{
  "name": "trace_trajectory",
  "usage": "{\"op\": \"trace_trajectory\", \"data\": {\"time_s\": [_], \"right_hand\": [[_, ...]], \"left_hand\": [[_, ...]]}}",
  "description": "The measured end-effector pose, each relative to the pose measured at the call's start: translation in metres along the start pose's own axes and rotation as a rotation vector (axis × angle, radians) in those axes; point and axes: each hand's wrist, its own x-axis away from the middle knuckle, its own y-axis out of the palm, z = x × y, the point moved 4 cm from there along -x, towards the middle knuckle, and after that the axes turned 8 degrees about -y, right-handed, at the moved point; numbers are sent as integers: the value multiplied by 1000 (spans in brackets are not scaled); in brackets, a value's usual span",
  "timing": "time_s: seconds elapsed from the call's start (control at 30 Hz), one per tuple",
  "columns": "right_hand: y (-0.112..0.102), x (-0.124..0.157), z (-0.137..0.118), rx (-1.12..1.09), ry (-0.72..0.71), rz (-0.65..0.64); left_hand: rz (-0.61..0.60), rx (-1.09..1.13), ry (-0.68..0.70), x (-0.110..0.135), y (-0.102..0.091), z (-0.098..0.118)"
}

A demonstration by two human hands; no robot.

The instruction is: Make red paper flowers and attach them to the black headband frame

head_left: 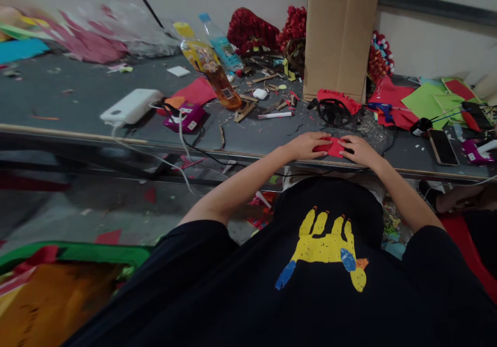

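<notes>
- Red paper [336,148] lies by the near edge of the table [77,90]: three o'clock from the left hand [309,146].
- Nine o'clock from the right hand [360,150].
- I see each hand gripping one end.

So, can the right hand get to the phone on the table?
Probably yes. The right hand would likely have to leave the red paper first, but the phone lies off to its right near the same table edge, and nothing tall seems to stand between them.
</notes>
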Motion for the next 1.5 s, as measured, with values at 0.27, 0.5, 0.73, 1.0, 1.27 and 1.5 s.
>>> {"op": "trace_trajectory", "data": {"time_s": [0.27,0.5,0.73,1.0,1.27,1.5], "right_hand": [[-9,-6,-13,107,50,-86],[6,-26,-41,133,163,-56],[10,-29,-38,63,336,33],[16,-22,-36,22,403,91],[15,-21,-48,44,499,111],[14,-18,-45,61,607,132]], "left_hand": [[-78,-31,-75,-2,7,7],[-103,-6,-76,-5,13,3],[-35,118,-146,-9,11,-4],[-9,74,-276,-5,17,-11],[10,32,-279,1,14,-5],[0,37,-283,2,12,-2]]}}
